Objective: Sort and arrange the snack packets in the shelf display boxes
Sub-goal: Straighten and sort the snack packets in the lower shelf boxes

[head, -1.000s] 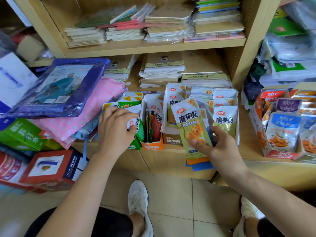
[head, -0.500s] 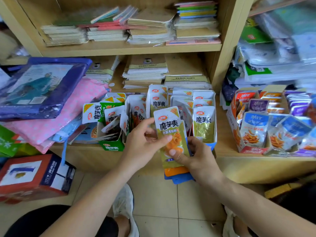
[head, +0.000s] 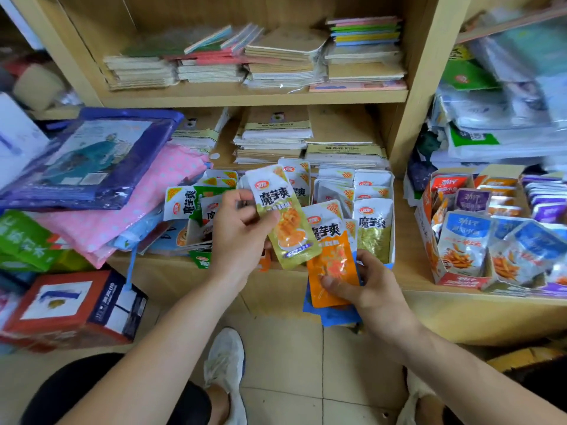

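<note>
Shelving: wooden shelf unit [head: 429, 87], with notebooks [head: 276, 133] stacked at the back and display boxes along the front of the lower ledge.
Left hand [head: 242, 237]: thumb and fingers pinch the green packet [head: 283, 222] by its left side, holding it tilted above the boxes.
Right hand [head: 372, 291]: the thumb presses on the orange packet [head: 333, 262]. The fingers curl under a fan with blue packets [head: 333, 315] beneath, just in front of the ledge.
Handling: the packets look light, limp and glossy, so probably slippery. Pinch the flat sealed margins, not the filled middle.
Edges: box walls are thin card. The green box [head: 201, 260] looks crumpled, with packets spilling out.
Room: rows in the blue-edged box [head: 389, 265] stand tight. The red box [head: 454, 282] is well apart to the right. Free space lies above the packet tops and in front of the ledge.
</note>
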Motion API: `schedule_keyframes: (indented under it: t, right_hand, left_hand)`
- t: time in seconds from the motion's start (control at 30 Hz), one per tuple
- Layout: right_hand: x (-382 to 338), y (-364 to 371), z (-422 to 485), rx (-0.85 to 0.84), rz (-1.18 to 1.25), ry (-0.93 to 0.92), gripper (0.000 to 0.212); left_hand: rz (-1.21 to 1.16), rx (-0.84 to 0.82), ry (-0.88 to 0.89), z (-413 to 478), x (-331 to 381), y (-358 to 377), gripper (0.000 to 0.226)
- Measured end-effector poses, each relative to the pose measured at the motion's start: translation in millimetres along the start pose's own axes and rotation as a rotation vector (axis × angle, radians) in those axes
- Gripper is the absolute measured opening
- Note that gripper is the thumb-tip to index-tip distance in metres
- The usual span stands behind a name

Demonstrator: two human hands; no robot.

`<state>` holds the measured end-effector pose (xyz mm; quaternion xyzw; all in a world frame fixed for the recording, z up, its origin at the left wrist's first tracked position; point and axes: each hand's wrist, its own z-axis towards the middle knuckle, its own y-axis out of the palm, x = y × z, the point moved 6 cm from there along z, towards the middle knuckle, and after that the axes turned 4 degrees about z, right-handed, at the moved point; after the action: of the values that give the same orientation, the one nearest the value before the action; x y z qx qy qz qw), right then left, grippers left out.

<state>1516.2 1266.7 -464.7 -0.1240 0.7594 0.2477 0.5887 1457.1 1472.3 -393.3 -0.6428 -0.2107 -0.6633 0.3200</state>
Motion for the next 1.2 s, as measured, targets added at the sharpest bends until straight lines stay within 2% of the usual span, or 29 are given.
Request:
schedule_keyframes:
  t: [0.1,0.2,0.33,0.4,0.53,0.7,0.87,0.97,1.03,1.13,1.2]
  right_hand:
    - [-3,12,8,0.0,-0.003,-0.031,0.031]
    - [-7,25,15,0.017,-0.04,-0.067,0.029]
    - [-9,39,23,0.045,-0.102,-0.1,0.029]
    - [-10,45,26,0.05,-0.111,-0.11,0.028]
    - [-11,52,28,0.08,-0.142,-0.143,0.024]
    - [-14,50,25,0.13,-0.18,-0.19,0.025]
    - [-21,30,21,0.223,-0.223,-0.253,0.025]
    - [-27,19,18,0.269,-0.215,-0.268,0.026]
    - [-31,14,16,0.287,-0.195,-0.272,0.027]
    - [-34,5,14,0.301,-0.182,-0.276,0.03]
    - [-36,0,13,0.296,-0.174,-0.283,0.028]
  left_hand:
    - [-0.021,0.142,0.161,11,22,-43,0.037]
    - [0.022,0.295,0.252,18,30,-90,0.026]
    - [0.023,0.412,0.247,21,19,-135,0.025]
    - [0.019,0.428,0.239,20,15,-147,0.032]
    - [0.091,0.375,0.254,19,10,-143,0.032]
    - [0.191,0.246,0.287,23,3,-110,0.047]
    - [0.103,0.173,0.411,17,13,-72,0.037]
    - [0.078,0.134,0.424,23,13,-48,0.041]
    - [0.153,0.105,0.416,30,9,-29,0.047]
    - [0.367,0.081,0.456,37,5,-3,0.07]
    - [0.563,0.053,0.516,42,-2,11,0.075]
